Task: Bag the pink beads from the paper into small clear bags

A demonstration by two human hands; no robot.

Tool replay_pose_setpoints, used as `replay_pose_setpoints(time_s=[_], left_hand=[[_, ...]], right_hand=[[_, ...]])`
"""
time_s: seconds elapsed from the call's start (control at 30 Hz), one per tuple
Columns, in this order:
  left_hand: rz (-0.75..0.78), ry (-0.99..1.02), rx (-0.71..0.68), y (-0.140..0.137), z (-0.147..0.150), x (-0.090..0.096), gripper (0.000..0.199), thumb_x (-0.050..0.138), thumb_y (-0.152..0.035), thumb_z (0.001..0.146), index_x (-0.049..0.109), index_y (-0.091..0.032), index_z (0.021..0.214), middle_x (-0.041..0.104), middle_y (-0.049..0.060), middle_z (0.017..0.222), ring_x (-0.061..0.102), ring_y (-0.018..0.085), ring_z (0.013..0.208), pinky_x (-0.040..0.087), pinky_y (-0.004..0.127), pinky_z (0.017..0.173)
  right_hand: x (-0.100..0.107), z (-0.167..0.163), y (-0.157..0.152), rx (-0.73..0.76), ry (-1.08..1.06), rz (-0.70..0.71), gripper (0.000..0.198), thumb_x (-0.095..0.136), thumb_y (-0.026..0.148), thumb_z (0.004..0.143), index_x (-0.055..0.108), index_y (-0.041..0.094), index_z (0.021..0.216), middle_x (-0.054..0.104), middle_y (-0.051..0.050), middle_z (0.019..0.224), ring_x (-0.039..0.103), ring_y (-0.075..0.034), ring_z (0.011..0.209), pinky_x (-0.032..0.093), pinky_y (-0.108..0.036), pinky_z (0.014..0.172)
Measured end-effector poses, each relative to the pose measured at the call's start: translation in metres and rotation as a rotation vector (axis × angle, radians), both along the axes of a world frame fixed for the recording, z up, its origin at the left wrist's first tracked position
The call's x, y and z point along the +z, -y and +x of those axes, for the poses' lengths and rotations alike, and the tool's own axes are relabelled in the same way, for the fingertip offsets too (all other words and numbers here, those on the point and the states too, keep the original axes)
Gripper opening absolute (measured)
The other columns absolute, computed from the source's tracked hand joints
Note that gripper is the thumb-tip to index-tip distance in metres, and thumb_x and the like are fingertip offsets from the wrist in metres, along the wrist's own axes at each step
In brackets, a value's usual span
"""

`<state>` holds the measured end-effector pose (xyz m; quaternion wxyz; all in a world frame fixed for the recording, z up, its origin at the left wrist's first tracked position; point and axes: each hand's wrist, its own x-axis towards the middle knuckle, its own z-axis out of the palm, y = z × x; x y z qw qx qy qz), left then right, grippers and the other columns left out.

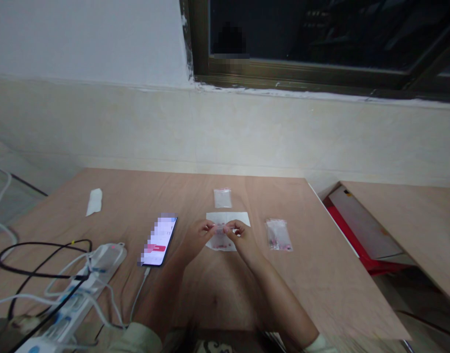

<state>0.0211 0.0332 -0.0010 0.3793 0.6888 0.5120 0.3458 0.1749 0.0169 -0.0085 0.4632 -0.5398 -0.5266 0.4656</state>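
Over a white sheet of paper (243, 218) in the middle of the wooden table, both hands pinch a small clear plastic bag (220, 239) by its upper edge. My left hand (198, 234) closes thumb and fingers on the left corner. On the opposite corner, the fingers of my right hand (240, 232) are pinched together. Pinkish marks show low on the bag or the paper; which one I cannot tell. Beyond the paper lies a small clear bag (222, 198) with a reddish top edge. Another clear bag (279, 235) with pink bits lies right of my right hand.
A lit phone (159, 240) on a white charging cable (139, 293) lies left of my left hand. Farther left are a power strip (109, 257) with tangled cables and a white scrap (94, 201). A second table (412, 211) stands past a gap at right.
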Motion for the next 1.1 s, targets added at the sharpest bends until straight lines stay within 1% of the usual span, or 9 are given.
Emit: replay_pose_setpoints(time_s=[0.1, 0.27, 0.4, 0.53, 0.7, 0.87, 0.93, 1.0, 1.1], left_hand=[[0.009, -0.03, -0.026, -0.001, 0.001, 0.0, 0.018, 0.051, -0.032, 0.072, 0.062, -0.019, 0.073, 0.064, 0.002, 0.075, 0.057, 0.017, 0.073, 0.044, 0.028, 0.069], [-0.013, -0.055, -0.06, -0.001, -0.003, -0.005, 0.019, 0.052, -0.033, 0.073, 0.063, -0.018, 0.072, 0.065, 0.004, 0.077, 0.058, 0.017, 0.075, 0.043, 0.028, 0.071], [0.001, -0.039, -0.059, -0.004, -0.007, -0.01, 0.018, 0.052, -0.032, 0.072, 0.064, -0.018, 0.072, 0.065, 0.003, 0.076, 0.058, 0.018, 0.076, 0.042, 0.028, 0.072], [-0.109, 0.034, -0.047, -0.003, -0.008, -0.011, 0.022, 0.05, -0.036, 0.074, 0.064, -0.018, 0.075, 0.065, 0.003, 0.079, 0.058, 0.018, 0.078, 0.043, 0.027, 0.072], [-0.181, 0.058, -0.093, -0.001, -0.007, -0.011, 0.023, 0.052, -0.038, 0.072, 0.064, -0.018, 0.072, 0.066, 0.002, 0.077, 0.058, 0.019, 0.078, 0.044, 0.027, 0.07], [-0.273, 0.152, -0.002, -0.004, -0.007, -0.018, 0.029, 0.053, -0.043, 0.071, 0.062, -0.018, 0.081, 0.067, 0.003, 0.08, 0.061, 0.019, 0.076, 0.045, 0.028, 0.069], [-0.278, 0.171, 0.029, -0.005, -0.008, -0.025, 0.032, 0.053, -0.045, 0.07, 0.061, -0.018, 0.084, 0.067, 0.004, 0.084, 0.061, 0.02, 0.079, 0.046, 0.028, 0.07], [-0.32, 0.189, 0.038, -0.004, -0.012, -0.034, 0.036, 0.051, -0.047, 0.07, 0.058, -0.017, 0.088, 0.067, 0.005, 0.085, 0.062, 0.021, 0.078, 0.047, 0.03, 0.069], [-0.407, 0.114, 0.048, 0.0, -0.019, -0.05, 0.036, 0.046, -0.047, 0.072, 0.057, -0.016, 0.087, 0.067, 0.006, 0.078, 0.062, 0.022, 0.073, 0.048, 0.033, 0.065]], right_hand=[[-0.002, 0.0, 0.0, 0.027, -0.063, -0.033, 0.024, 0.057, 0.041, 0.068, 0.059, 0.016, 0.067, 0.06, -0.002, 0.064, 0.052, -0.013, 0.06, 0.039, -0.024, 0.057], [-0.003, 0.004, 0.0, -0.037, -0.097, -0.059, 0.024, 0.061, 0.04, 0.063, 0.056, 0.017, 0.057, 0.057, 0.0, 0.056, 0.05, -0.012, 0.055, 0.039, -0.024, 0.056], [-0.003, 0.006, 0.0, 0.002, -0.142, -0.104, 0.025, 0.062, 0.04, 0.062, 0.058, 0.016, 0.058, 0.06, -0.001, 0.059, 0.053, -0.013, 0.059, 0.04, -0.025, 0.061], [-0.005, 0.01, 0.001, 0.036, -0.244, -0.162, 0.027, 0.061, 0.043, 0.062, 0.062, 0.016, 0.065, 0.063, -0.002, 0.065, 0.056, -0.015, 0.064, 0.042, -0.027, 0.064], [-0.002, 0.014, 0.004, -0.014, -0.287, -0.202, 0.025, 0.062, 0.04, 0.061, 0.059, 0.016, 0.056, 0.061, -0.001, 0.059, 0.054, -0.014, 0.059, 0.041, -0.026, 0.063], [-0.014, 0.008, 0.016, 0.115, -0.327, -0.187, 0.034, 0.057, 0.05, 0.064, 0.057, 0.016, 0.064, 0.06, -0.001, 0.064, 0.054, -0.013, 0.061, 0.042, -0.025, 0.06], [-0.023, 0.011, 0.023, 0.05, -0.304, -0.198, 0.038, 0.058, 0.054, 0.062, 0.054, 0.016, 0.061, 0.054, 0.001, 0.054, 0.049, -0.011, 0.051, 0.039, -0.023, 0.052], [-0.029, 0.024, 0.028, -0.122, -0.266, -0.168, 0.04, 0.057, 0.056, 0.06, 0.049, 0.017, 0.056, 0.047, 0.003, 0.047, 0.043, -0.009, 0.045, 0.036, -0.022, 0.045], [-0.031, 0.063, 0.03, -0.417, -0.203, -0.094, 0.038, 0.055, 0.054, 0.062, 0.046, 0.018, 0.055, 0.044, 0.004, 0.046, 0.04, -0.009, 0.042, 0.034, -0.022, 0.042]])
